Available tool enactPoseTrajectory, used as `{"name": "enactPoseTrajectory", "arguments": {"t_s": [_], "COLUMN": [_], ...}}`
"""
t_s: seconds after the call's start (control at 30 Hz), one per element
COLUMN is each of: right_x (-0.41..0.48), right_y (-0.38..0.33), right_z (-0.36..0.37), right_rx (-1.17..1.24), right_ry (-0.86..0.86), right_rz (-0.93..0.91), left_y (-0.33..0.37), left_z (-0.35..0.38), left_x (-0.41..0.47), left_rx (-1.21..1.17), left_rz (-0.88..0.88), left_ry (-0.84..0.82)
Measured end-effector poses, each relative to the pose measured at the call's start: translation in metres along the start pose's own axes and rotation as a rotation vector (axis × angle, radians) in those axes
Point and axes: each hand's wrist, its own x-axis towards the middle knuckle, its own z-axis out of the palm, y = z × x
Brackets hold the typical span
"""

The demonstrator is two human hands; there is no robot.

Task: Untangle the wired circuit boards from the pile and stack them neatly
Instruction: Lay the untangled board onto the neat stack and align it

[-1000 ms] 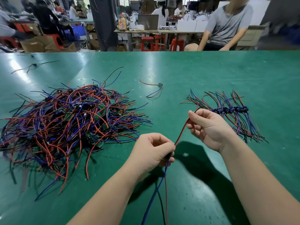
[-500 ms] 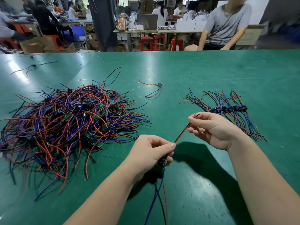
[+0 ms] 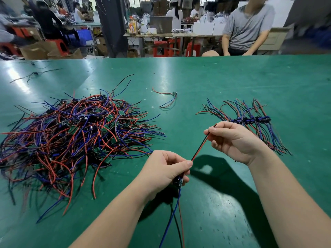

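Observation:
A big tangled pile of red, blue and black wires with small green circuit boards [image 3: 71, 138] lies on the left of the green table [image 3: 215, 79]. A neat stack of wired boards [image 3: 250, 120] lies at the right, wires fanned both ways. My left hand [image 3: 164, 172] is closed on one small circuit board [image 3: 179, 181], its blue, black and red wires hanging toward me. My right hand [image 3: 234, 140] pinches the far ends of that board's red and black wire pair [image 3: 199, 149], stretched taut between both hands.
A single wired board [image 3: 174, 93] lies alone at mid-table. A loose black wire [image 3: 34, 74] rests at the far left. A person in a grey shirt [image 3: 249, 27] sits beyond the far table edge. Workbenches, stools and boxes fill the background.
My right hand has slid along the red and black wires to their ends, pulling them straight. My left hand holds the board in about the same place.

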Motion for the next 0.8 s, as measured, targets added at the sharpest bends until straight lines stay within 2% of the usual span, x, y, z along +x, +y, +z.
{"name": "enactPoseTrajectory", "arguments": {"t_s": [0.17, 0.47, 0.6, 0.8], "right_x": [0.000, 0.001, 0.003, 0.006], "right_y": [0.002, 0.010, 0.016, 0.013], "right_z": [0.001, 0.016, 0.019, 0.015], "right_rx": [0.027, 0.082, 0.078, 0.094], "right_ry": [0.006, 0.108, 0.201, 0.172], "right_rz": [-0.009, -0.155, -0.155, -0.118], "left_y": [-0.001, -0.001, -0.002, -0.006], "left_z": [0.000, 0.001, 0.002, 0.001], "left_x": [0.000, 0.001, 0.002, 0.002], "left_rx": [0.013, 0.004, 0.037, 0.101], "left_rz": [0.004, 0.016, 0.026, 0.011], "left_ry": [-0.006, -0.002, 0.014, 0.009]}}
